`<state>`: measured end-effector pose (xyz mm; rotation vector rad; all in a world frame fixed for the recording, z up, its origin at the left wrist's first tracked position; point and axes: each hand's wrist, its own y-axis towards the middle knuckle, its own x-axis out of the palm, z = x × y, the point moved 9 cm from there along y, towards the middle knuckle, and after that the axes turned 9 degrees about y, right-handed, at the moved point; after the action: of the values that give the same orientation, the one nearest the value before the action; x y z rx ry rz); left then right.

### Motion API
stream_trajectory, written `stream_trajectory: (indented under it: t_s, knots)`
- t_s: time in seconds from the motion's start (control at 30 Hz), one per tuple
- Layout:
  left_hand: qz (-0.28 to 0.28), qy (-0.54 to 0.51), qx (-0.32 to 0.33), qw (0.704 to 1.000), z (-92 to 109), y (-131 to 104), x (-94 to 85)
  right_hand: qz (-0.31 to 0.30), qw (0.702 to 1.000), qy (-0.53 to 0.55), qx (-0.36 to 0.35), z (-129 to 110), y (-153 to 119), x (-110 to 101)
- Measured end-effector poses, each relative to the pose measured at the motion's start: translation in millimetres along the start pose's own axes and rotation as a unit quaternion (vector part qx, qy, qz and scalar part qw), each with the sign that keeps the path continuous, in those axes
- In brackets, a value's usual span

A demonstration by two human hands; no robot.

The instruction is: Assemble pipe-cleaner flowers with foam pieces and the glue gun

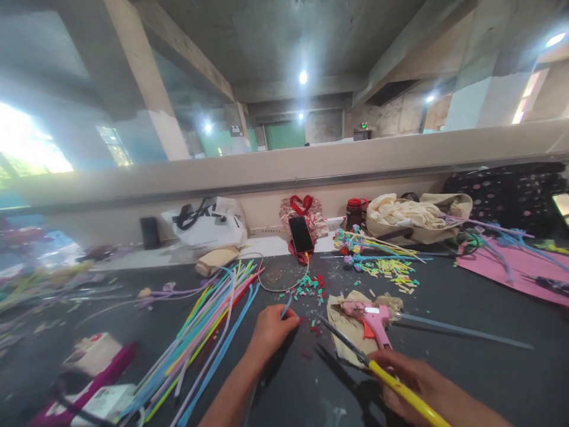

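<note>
My left hand (272, 330) is closed near the middle of the dark table. Its fingers pinch a blue pipe cleaner (287, 305), whose end sticks up above them; a small red bit shows by the fingertips. In my right hand (411, 379) is a pair of yellow-handled scissors (391, 379), seen edge-on, with dark narrow blades pointing at the left hand. Whether the blades are apart cannot be seen. Just beyond the scissors, a pink glue gun (371, 317) lies on a beige cloth (349, 347). Short red and green cut pieces (311, 287) lie scattered past my left hand.
A bundle of coloured pipe cleaners (200, 341) lies to the left. Yellow cut pieces (393, 273) and pipe-cleaner flowers (351, 243) sit toward the back right. A phone (301, 234) with a cable leans at the back, beside a white bag (208, 222). Pink sheet (502, 267) at right.
</note>
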<state>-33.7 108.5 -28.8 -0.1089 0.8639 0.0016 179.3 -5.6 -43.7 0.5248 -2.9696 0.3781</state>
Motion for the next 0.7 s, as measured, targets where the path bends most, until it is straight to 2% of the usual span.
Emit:
stream_trajectory:
  t_s: [0.13, 0.23, 0.4, 0.5, 0.6, 0.7]
  knots:
    - [0.017, 0.048, 0.025, 0.998, 7.7, -1.1, 6.7, 0.026, 1.0, -0.006, 0.016, 3.1, -0.6, -0.8]
    - [0.01, 0.03, 0.035, 0.999, 10.0, -0.5, 11.2, 0.023, 1.0, -0.01, 0.011, -3.7, -3.7, 1.4]
    - [-0.072, -0.059, 0.03, 0.995, 6.9, -5.8, 21.8, 0.031, 0.999, -0.04, 0.017, -15.4, -9.7, 2.1]
    - [-0.108, -0.161, 0.017, 0.981, 3.3, -9.7, 24.9, 0.039, 0.998, -0.05, 0.002, -17.0, -8.2, 4.2]
    - [-0.112, -0.242, -0.009, 0.964, -2.9, -9.8, 25.3, 0.048, 0.997, -0.062, -0.014, -19.4, -8.7, 3.3]
    - [-0.101, -0.235, -0.013, 0.967, -6.3, -8.7, 24.3, 0.064, 0.994, -0.091, -0.009, -25.1, -16.0, -4.4]
